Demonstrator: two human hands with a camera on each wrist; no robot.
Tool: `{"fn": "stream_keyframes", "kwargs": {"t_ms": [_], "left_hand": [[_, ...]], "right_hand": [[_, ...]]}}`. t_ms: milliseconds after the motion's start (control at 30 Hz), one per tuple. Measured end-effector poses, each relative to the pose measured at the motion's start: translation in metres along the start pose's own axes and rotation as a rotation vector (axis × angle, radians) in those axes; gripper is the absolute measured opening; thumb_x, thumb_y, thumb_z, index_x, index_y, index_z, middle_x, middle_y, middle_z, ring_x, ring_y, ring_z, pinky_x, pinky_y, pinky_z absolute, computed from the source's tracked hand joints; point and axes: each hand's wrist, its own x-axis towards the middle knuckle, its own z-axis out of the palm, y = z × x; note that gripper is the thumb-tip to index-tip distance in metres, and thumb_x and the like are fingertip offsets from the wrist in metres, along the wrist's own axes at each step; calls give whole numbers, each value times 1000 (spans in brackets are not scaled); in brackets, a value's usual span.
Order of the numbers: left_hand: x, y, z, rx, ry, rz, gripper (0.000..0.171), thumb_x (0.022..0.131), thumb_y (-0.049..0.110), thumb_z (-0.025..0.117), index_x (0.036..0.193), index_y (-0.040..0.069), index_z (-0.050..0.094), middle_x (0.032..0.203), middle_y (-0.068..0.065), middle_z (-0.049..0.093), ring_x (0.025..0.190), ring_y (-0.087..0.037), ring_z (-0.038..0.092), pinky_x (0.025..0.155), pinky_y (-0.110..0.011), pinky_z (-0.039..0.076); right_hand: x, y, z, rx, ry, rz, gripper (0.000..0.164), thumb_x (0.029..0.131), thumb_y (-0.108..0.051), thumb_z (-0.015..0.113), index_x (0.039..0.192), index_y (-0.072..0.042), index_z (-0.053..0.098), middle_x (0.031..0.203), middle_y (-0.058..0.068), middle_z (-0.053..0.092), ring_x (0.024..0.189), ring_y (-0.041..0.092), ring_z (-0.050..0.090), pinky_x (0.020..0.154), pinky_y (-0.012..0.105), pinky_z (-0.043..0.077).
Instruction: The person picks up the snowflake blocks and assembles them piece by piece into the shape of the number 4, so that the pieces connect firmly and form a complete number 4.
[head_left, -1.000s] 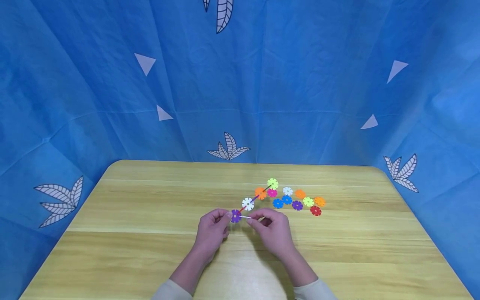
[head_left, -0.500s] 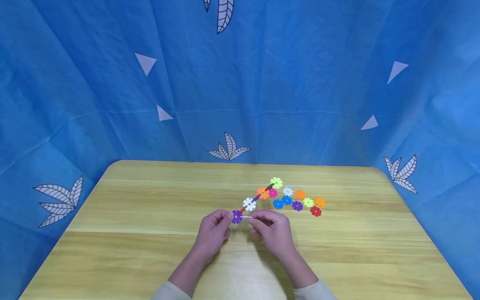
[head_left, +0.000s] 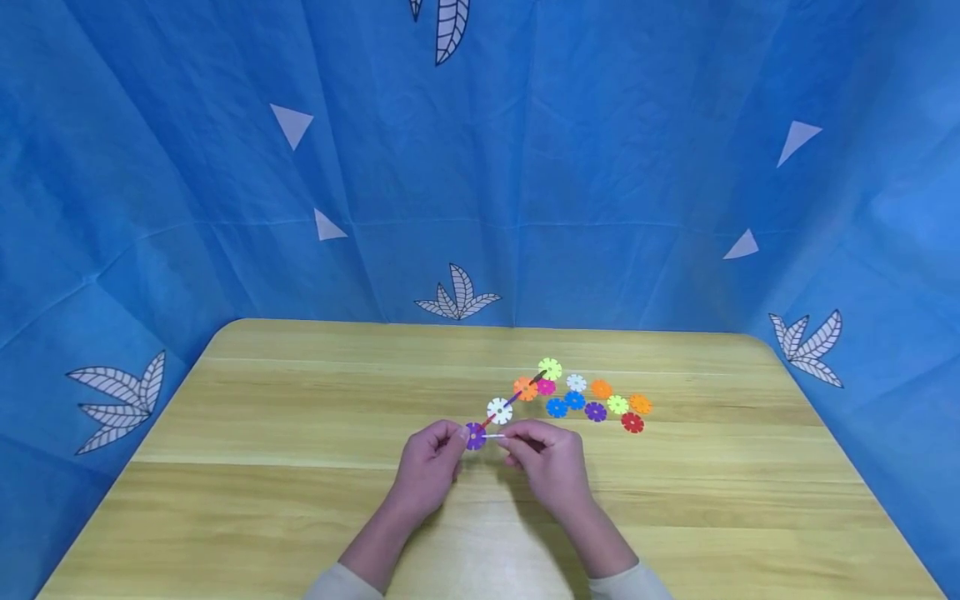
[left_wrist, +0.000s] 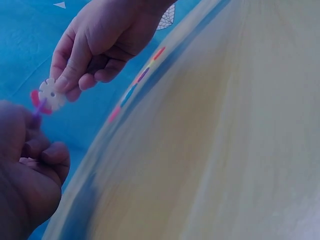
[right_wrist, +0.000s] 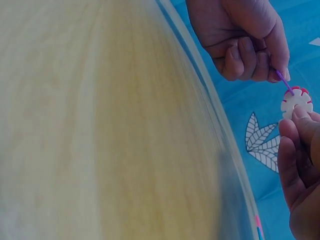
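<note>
Several round, notched discs (head_left: 499,411) interlock above a wood-grained tabletop (head_left: 262,500).

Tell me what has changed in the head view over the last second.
Little: the disc chain has shifted slightly right, the left hand and right hand with it, and the chain's edge-on links look a bit turned. Nothing was taken hold of or let go: the left still pinches the purple disc at the near end, the right the edge-on white disc. The loose discs stayed put.
</note>
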Motion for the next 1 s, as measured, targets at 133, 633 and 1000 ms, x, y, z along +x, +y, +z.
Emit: {"fn": "stream_keyframes", "kwargs": {"t_ms": [133, 633, 1000], "left_hand": [[0, 0, 2, 4, 14, 15, 23, 101, 18, 61, 87, 0, 63, 62, -5, 51, 54, -12, 45, 48, -21, 38], [-1, -3, 4, -79, 34, -42, 19, 101, 14, 60, 90, -1, 63, 66, -9, 52, 54, -11, 44, 46, -20, 37], [-1, 2, 8, -154, 67, 2, 21, 101, 15, 60, 91, -3, 64, 64, -5, 49, 54, -10, 42, 46, -19, 34]], "right_hand": [[-2, -20, 0, -11, -7, -21, 9, 80, 16, 73, 84, 7, 73, 81, 21, 70, 60, 42, 65, 56, 45, 58], [-6, -33, 5, -52, 17, -84, 11, 78, 17, 74, 81, 7, 72, 75, 18, 70, 58, 39, 64, 54, 32, 58], [-3, -28, 6, 19, 52, -219, 11, 78, 19, 73, 81, 9, 71, 77, 22, 70, 55, 39, 64, 52, 37, 58]]}}
